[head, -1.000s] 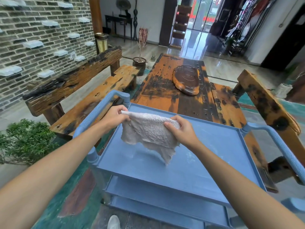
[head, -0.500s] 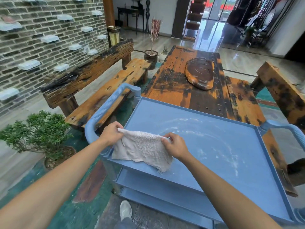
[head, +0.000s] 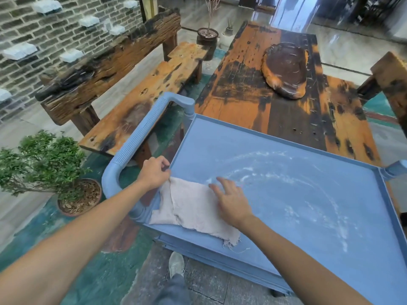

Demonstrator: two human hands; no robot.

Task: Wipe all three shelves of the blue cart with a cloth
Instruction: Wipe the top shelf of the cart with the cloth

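Observation:
The blue cart's top shelf (head: 297, 179) fills the right half of the view, streaked with arcs of white dust. A pale, frayed cloth (head: 193, 208) lies spread flat in the shelf's near left corner, draping slightly over the left rim. My left hand (head: 155, 171) pinches the cloth's far left corner at the rim. My right hand (head: 231, 199) rests flat on the cloth's right edge, fingers spread. The lower shelves are mostly hidden beneath the top one; only their front edges (head: 220, 260) show.
The cart's ribbed blue handle (head: 141, 133) arches on the left. A wooden table (head: 275, 102) with a carved dark tray (head: 286, 69) stands beyond the cart, a rough bench (head: 143, 84) to its left. A potted shrub (head: 50, 168) sits on the floor. My shoe (head: 176, 264) is below.
The cloth, held up in the air by both hands a second ago, came down to the shelf's near left corner and now lies flat. My right hand opened onto it.

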